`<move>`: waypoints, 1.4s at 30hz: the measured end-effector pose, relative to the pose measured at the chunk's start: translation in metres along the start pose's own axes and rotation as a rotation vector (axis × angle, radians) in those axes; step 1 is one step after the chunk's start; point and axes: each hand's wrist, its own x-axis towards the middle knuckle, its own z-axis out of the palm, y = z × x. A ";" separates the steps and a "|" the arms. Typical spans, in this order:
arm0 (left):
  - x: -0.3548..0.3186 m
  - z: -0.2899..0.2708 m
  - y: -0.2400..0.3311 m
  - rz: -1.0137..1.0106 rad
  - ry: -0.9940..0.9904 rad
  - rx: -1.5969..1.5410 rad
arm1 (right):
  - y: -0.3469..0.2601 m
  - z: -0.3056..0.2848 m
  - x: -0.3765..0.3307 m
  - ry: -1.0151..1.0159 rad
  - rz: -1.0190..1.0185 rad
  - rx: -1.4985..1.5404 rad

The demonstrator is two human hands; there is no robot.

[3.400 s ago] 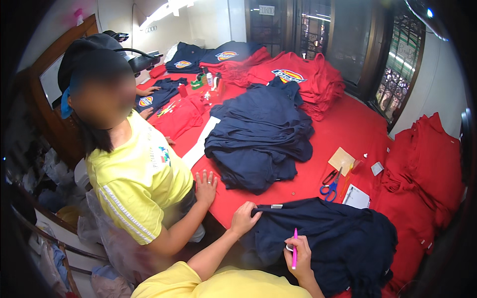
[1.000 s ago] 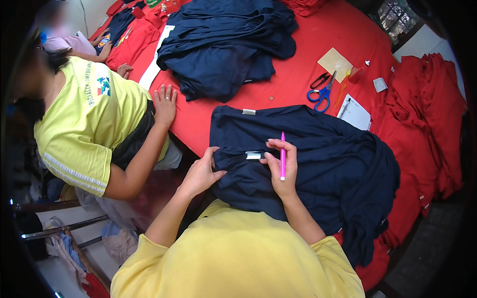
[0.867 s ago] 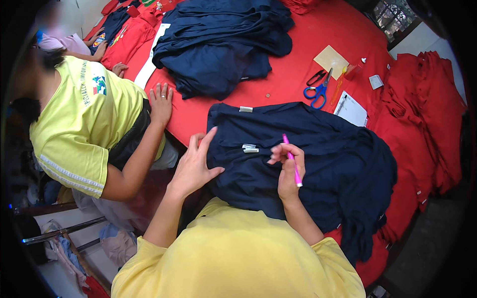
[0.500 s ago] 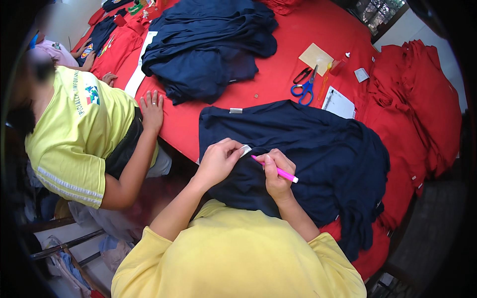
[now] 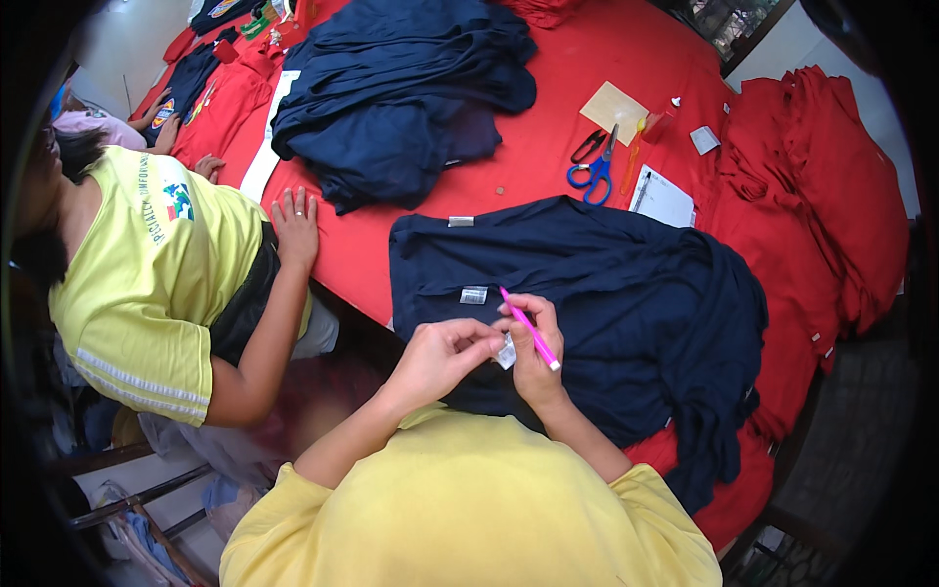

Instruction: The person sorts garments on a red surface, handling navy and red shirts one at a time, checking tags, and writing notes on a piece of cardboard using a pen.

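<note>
The left hand [image 5: 445, 360] has its thumb and fingers pinched together on a small white label [image 5: 506, 353], just left of the right hand [image 5: 536, 364], which is curled around a pink marker pen [image 5: 529, 327] slanting far and left. Beneath the hands and stretching far and right of them, a navy garment [image 5: 626, 293] lies on the red-covered counter [image 5: 558, 127], a barcoded tag [image 5: 474, 294] just far of the left hand.
</note>
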 end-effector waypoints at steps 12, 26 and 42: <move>0.068 -0.021 -0.075 0.593 0.307 0.730 | -0.029 -0.005 0.005 0.011 -0.104 -0.148; 0.032 -0.027 -0.020 -0.024 0.094 -0.078 | -0.008 0.010 0.011 -0.003 -0.204 -0.273; 0.135 -0.072 -0.031 0.433 0.432 0.538 | -0.029 -0.001 0.018 0.021 -0.389 -0.121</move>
